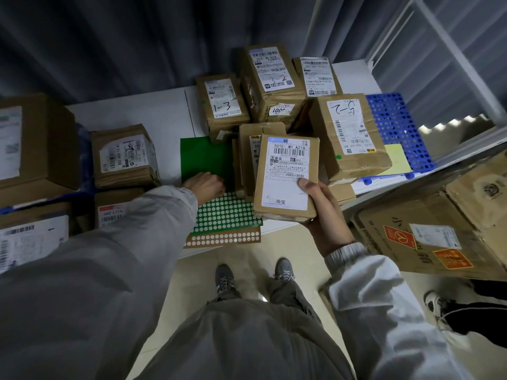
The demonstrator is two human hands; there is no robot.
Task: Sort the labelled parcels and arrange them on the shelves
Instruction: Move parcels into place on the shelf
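The right hand [321, 212] grasps a small labelled parcel [285, 176] from below, thumb curled onto its label, holding it raised above the front edge of the white table [131, 111]. The left hand [205, 185] rests on the green sticker sheet [208, 160] lying on the table, just left of the held parcel; its fingers are curled, and whether they pinch anything cannot be told. Behind the held parcel, a pile of marked boxes [271, 83] sits on the table. More boxes [123, 157] stand at the table's left end.
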